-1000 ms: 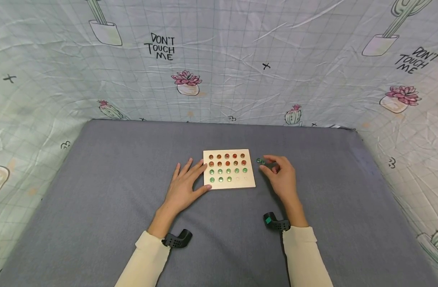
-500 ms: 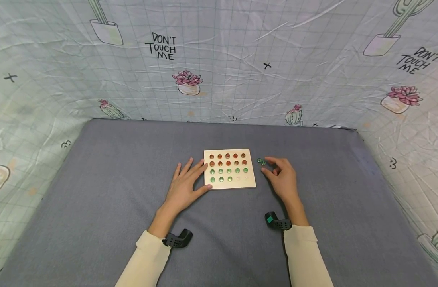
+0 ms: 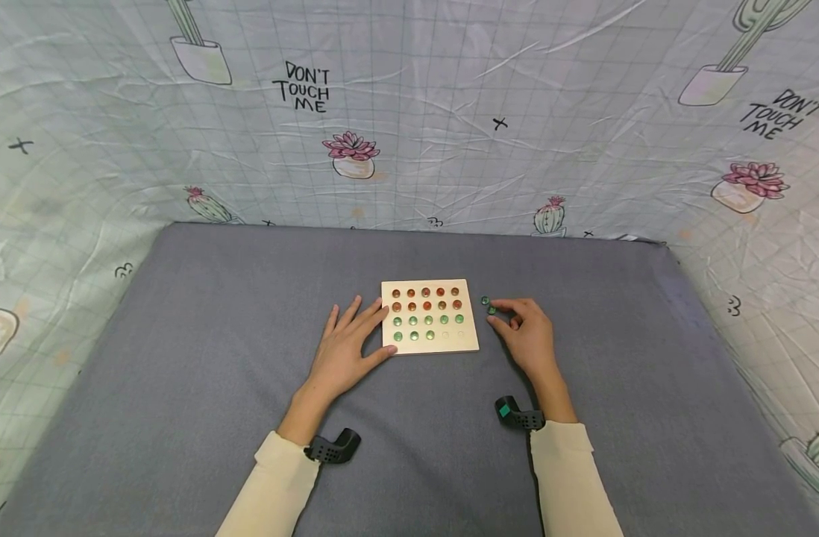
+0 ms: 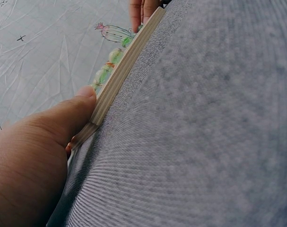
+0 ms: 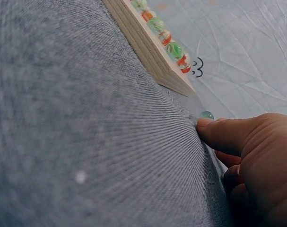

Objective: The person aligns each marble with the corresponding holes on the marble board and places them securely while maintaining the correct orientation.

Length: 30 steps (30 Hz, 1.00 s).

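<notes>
A pale wooden board [image 3: 462, 322] with rows of glass marbles lies at the middle of the table. Two rows hold orange-red marbles [image 3: 426, 306]; nearer are green ones [image 3: 413, 335], and two hollows at the near right hold no marble. My left hand [image 3: 342, 354] rests spread at the board's left side, its thumb on the near left corner. Just right of the board, my right hand [image 3: 529, 335] pinches a green marble [image 3: 491, 310] between thumb and forefinger, low over the cloth. Another green marble [image 3: 485, 300] sits right beside it. In the right wrist view, the thumb [image 5: 219, 132] partly hides a marble [image 5: 207, 115].
Grey cloth [image 3: 248, 313] covers the table. A pale printed sheet [image 3: 409, 112] hangs behind and along both sides. Each wrist wears a black camera band, the left one [image 3: 332, 447] and the right one [image 3: 519, 415].
My right thumb and forefinger have closed in on the nearer green marble, which has shifted slightly toward me. My left hand and the board have stayed in place.
</notes>
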Available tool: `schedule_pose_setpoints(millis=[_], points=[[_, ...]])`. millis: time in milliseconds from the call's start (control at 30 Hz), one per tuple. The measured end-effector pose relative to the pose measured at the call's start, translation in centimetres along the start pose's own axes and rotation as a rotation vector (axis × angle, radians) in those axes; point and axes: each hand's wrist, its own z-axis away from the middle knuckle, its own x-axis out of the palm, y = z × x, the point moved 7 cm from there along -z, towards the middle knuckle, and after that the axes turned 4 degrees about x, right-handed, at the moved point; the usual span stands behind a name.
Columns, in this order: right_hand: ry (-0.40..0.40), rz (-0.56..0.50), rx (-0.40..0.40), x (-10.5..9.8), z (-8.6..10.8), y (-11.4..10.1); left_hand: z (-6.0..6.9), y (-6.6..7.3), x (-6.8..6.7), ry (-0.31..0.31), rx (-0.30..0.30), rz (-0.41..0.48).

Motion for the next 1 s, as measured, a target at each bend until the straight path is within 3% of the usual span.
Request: schedule_pose_setpoints(millis=[1000], points=[[0.006,-0.038,-0.025,-0.18,0.11,-0.40,-0.05,-0.14,0.08,0.009,0.010,0.000]])
